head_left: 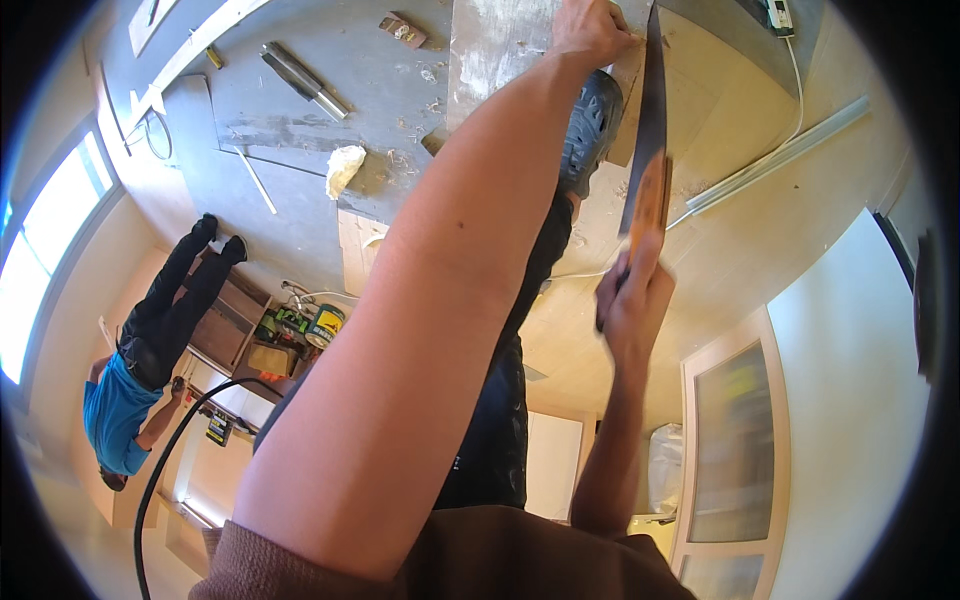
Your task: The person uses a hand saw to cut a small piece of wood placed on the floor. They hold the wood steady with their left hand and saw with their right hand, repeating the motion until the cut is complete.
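My right hand (634,300) is closed around the wooden handle of a handsaw (652,110). Its long dark blade points away from me, beside a wooden board (622,140). At the top, my left hand (592,32) is curled down at the board, close to the blade's far end; what its fingers hold, if anything, is hidden. My foot in a dark grey clog (590,125) rests at the board, just below that hand. A paint-stained panel (490,60) lies left of the hand.
On the grey floor sheet lie a metal tube-like tool (303,80), a crumpled pale wad (345,170) and wood scraps. A metal strip (780,155) and a white cable lie to the right. At left, a person in a blue shirt (125,400) stands by a cabinet with tools.
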Tool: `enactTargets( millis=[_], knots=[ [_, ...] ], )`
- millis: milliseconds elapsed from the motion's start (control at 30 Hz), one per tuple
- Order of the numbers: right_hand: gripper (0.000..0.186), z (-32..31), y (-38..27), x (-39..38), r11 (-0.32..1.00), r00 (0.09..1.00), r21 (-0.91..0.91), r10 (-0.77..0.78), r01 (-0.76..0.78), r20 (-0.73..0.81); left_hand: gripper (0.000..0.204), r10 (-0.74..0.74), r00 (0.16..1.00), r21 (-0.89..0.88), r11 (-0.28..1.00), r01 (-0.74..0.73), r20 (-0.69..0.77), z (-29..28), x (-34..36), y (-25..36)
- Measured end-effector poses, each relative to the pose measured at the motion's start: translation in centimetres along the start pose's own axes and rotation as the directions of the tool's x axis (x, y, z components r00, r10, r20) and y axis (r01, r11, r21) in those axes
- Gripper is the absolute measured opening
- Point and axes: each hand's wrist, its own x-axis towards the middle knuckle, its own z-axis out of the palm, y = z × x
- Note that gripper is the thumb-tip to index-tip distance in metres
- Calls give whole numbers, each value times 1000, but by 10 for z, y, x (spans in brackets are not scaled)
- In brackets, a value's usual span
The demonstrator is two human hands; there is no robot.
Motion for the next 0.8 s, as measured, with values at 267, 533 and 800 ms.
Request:
enactTargets(
  millis=[267,533,800],
  knots=[
    [62,1,21,19,955,975,-197,-221,221,20,28,-113,990,5,994,113,87,-8,-4,11],
    [57,8,1,44,990,996,-103,-90,91,12,21,-48,999,43,998,47,25,-4,6,-8],
    [64,22,-40,84,992,992,4,-123,123,-23,17,14,1000,105,994,-16,23,5,12,5]
  ],
)
